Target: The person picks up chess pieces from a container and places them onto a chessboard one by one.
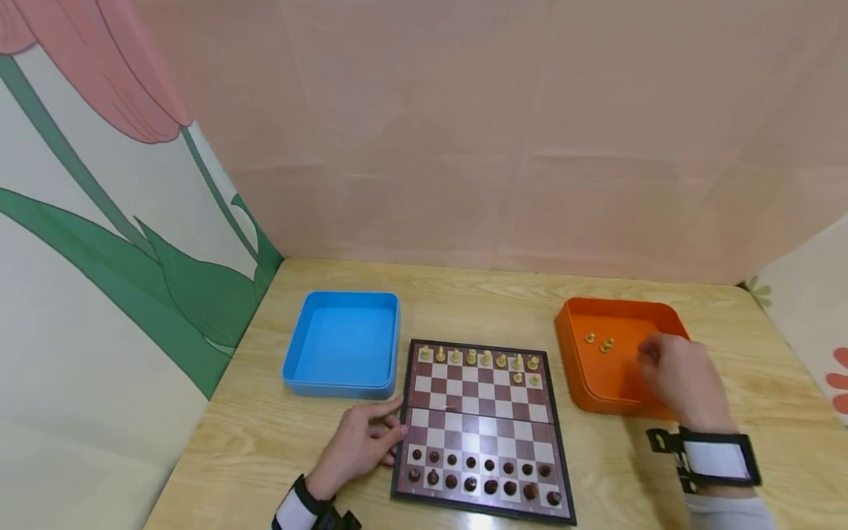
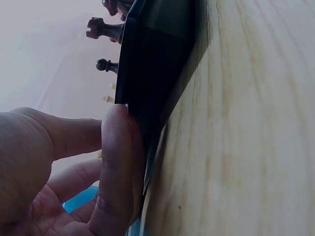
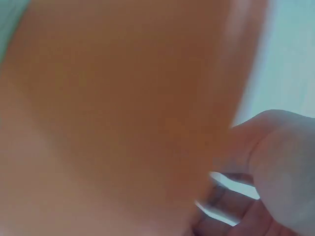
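Note:
A small chessboard [image 1: 478, 423] lies on the wooden table, with light pieces [image 1: 486, 358] along its far rows and dark pieces [image 1: 489, 475] along its near rows. My left hand [image 1: 389, 428] rests on the table with its fingers against the board's left edge. The left wrist view shows a finger [image 2: 115, 162] pressed flat on that black edge [image 2: 147, 73]. My right hand [image 1: 656, 358] hovers, blurred, over the orange tray [image 1: 589, 375], which holds a few light pieces [image 1: 604, 344]. In the right wrist view the orange tray [image 3: 123, 98] is a blur. Whether that hand holds anything is hidden.
An empty blue tray [image 1: 342, 342] stands just left of the board's far half. Pink and floral panels wall in the table at the back and both sides. Bare wood [image 1: 477, 302] shows between the trays and the back wall.

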Action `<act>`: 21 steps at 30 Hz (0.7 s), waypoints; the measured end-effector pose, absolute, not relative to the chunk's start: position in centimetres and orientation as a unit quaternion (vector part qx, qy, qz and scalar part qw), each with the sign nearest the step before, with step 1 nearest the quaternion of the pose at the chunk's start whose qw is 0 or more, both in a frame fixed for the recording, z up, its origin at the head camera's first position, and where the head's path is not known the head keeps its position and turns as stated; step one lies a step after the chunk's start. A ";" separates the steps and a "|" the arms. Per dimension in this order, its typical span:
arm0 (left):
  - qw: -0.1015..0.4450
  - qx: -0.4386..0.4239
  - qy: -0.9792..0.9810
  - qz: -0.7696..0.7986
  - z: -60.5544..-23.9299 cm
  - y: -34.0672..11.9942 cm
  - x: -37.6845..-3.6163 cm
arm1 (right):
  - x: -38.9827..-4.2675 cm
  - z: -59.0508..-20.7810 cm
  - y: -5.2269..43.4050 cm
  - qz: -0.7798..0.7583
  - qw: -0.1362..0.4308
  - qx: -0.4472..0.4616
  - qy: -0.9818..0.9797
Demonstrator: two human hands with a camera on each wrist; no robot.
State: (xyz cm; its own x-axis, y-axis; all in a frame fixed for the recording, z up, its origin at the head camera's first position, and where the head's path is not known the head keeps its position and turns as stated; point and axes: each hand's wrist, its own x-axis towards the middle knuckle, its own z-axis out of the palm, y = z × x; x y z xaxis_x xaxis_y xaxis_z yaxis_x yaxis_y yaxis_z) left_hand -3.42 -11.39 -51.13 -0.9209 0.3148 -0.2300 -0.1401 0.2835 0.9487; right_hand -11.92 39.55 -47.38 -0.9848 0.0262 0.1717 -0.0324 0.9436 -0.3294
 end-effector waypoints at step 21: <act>0.192 0.055 0.788 0.583 -51.3 -11.3 -3.7 | -10.4 -41.6 28.8 0.234 0.212 0.146 -0.937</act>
State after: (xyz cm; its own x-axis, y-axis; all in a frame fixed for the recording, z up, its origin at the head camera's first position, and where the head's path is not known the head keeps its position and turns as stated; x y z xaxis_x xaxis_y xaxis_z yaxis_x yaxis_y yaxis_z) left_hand -3.71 -11.32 -51.31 -0.9203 0.3110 -0.2374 -0.1363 0.3139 0.9396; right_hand -10.35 28.80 -41.59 -0.8671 -0.1742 0.4667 -0.3734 0.8474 -0.3775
